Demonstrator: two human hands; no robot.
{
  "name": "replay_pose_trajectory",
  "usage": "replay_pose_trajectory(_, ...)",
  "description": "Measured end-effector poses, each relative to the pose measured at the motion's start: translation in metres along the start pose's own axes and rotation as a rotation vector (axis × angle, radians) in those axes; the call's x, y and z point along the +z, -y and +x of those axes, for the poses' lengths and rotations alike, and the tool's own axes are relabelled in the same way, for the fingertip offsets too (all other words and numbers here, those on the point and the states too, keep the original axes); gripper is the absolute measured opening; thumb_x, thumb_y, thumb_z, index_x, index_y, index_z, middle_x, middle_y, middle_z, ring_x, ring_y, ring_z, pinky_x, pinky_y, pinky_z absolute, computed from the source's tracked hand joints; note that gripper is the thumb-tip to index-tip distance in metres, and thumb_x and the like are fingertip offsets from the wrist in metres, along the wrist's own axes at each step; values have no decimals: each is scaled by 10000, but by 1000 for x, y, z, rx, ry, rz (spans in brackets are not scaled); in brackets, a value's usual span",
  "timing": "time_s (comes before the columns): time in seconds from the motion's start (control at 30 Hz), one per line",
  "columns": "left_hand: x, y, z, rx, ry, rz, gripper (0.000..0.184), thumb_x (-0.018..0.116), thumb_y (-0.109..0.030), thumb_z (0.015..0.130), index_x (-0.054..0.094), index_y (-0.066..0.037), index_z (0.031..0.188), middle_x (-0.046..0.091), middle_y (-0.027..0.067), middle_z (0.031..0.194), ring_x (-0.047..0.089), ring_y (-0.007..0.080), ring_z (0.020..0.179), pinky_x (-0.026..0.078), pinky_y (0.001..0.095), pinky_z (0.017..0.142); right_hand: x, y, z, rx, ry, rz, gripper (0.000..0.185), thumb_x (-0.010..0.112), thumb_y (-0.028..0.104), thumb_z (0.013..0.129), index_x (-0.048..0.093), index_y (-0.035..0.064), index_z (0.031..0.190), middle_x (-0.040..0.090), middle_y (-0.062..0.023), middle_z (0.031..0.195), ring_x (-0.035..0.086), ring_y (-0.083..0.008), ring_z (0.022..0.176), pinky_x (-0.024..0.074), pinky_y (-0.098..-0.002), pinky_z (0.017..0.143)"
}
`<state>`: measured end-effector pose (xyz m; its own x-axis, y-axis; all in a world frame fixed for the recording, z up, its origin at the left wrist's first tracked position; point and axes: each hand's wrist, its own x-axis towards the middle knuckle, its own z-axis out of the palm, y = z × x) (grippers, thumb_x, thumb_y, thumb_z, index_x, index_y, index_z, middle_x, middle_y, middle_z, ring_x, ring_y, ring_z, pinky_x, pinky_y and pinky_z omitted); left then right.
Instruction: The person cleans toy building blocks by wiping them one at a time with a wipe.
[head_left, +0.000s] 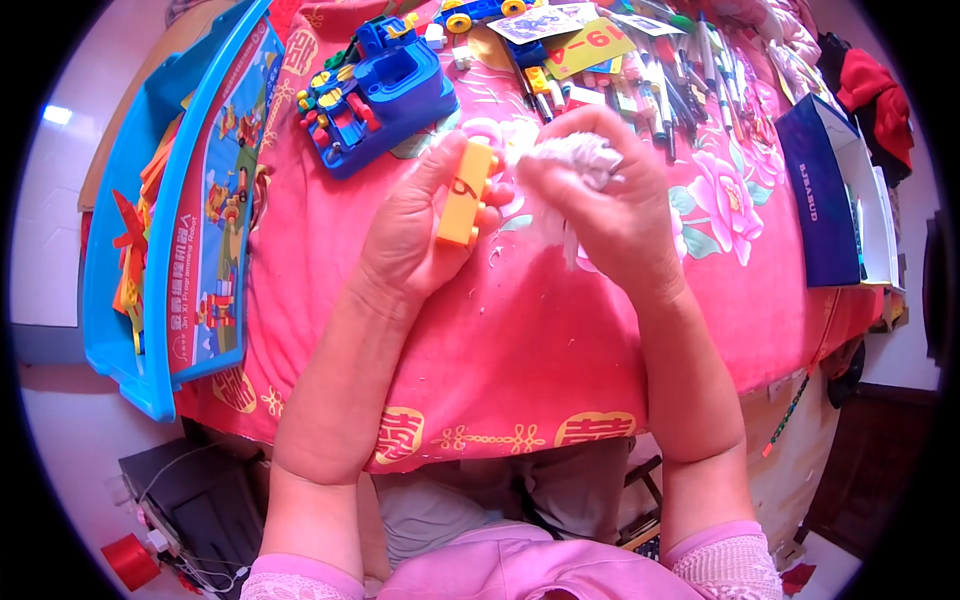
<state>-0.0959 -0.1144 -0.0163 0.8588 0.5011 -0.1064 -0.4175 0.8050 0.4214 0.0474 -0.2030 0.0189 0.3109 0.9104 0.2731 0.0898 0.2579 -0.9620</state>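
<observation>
My left hand (415, 215) is closed around a yellow-orange toy building block (461, 205), which stands nearly upright with a dark number on its face and studs toward the right. Just to the right, my right hand (610, 205) grips a crumpled white tissue or cloth (585, 160), part of which hangs below the fingers. A small gap separates the tissue from the block. Both hands are above the pink flowered tablecloth (530, 350).
A blue tray of small blocks (390, 100) stands behind my left hand. Pens and markers (690, 90) lie in a heap at the back right, near a yellow card (592, 48). A blue bin (160, 230) stands at left, a dark blue box (822, 190) at right.
</observation>
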Motion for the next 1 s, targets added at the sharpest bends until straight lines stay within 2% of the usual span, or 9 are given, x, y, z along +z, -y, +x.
replay_pose_trajectory(0.1, -3, 7, 2, 52, -149, 192, 321, 507, -258, 889, 493, -1, 1081, 564, 89, 861, 582, 154, 787, 523, 257, 598, 0, -3, 2, -9, -120, 67, 168, 653, 76, 757, 538, 17, 865, 598, -12, 704, 557, -31, 639, 451, -179, 526)
replay_pose_trajectory(0.17, -3, 6, 1, 55, -73, 124, 320, 502, -231, 889, 475, -3, 1112, 564, 104, 924, 578, 174, 853, 521, 286, 677, -1, -4, 2, -13, -123, 36, 172, 661, 80, 754, 540, 20, 862, 599, -13, 704, 551, -31, 625, 452, -185, 526)
replay_pose_trajectory(0.37, 3, 12, 3, 151, -196, 128, 328, 477, -156, 887, 436, -16, 1181, 534, 132, 1105, 534, 233, 1032, 450, 361, 884, 8, -8, -4, -132, 50, -11, 188, 673, 77, 744, 532, 23, 857, 578, -24, 769, 553, -56, 695, 450, -203, 575)
replay_pose_trajectory(0.4, 1, 12, 3, 145, -181, 101, 329, 475, -148, 886, 434, -19, 1186, 526, 135, 1128, 526, 240, 1052, 438, 368, 903, 9, -7, -4, -173, 86, -144, 204, 676, 58, 718, 527, 23, 852, 561, -58, 788, 575, -124, 725, 457, -240, 607)
replay_pose_trajectory(0.53, 7, 11, 3, 106, -132, -1, 246, 434, -135, 902, 485, -25, 1116, 543, 115, 1078, 544, 204, 1005, 454, 344, 870, 10, -15, -1, -374, 39, -315, 226, 674, 27, 668, 528, 32, 840, 545, -108, 786, 566, -257, 718, 457, -315, 615)
replay_pose_trajectory(0.6, 13, 9, -2, 19, -6, -76, 263, 423, -157, 908, 468, -33, 1136, 538, 111, 1094, 533, 212, 1033, 447, 358, 885, 9, -16, 1, -375, -33, -334, 223, 675, 31, 672, 528, 33, 838, 542, -104, 779, 564, -257, 709, 454, -313, 606)
replay_pose_trajectory(0.8, 13, 14, -3, -14, -89, 212, 402, 349, -229, 930, 331, -20, 1272, 461, 160, 1223, 485, 272, 1110, 372, 461, 956, 2, -21, 5, -414, -112, -459, 213, 686, 51, 679, 528, 37, 822, 531, -96, 751, 560, -236, 664, 448, -309, 577)
replay_pose_trajectory(0.9, 8, 11, 4, 84, -30, -17, 392, 353, -200, 929, 335, -14, 1274, 466, 163, 1218, 491, 273, 1104, 388, 448, 945, 0, -18, 7, -396, -153, -439, 209, 685, 55, 685, 527, 40, 822, 533, -95, 732, 562, -237, 649, 446, -311, 571)
replay_pose_trajectory(1.0, 9, 3, 0, 74, -65, -23, 320, 380, -191, 928, 410, -15, 1194, 511, 128, 1137, 534, 238, 1024, 434, 396, 903, -1, -18, 6, -352, -161, -360, 205, 684, 58, 690, 528, 42, 822, 536, -93, 717, 564, -238, 640, 444, -309, 565)
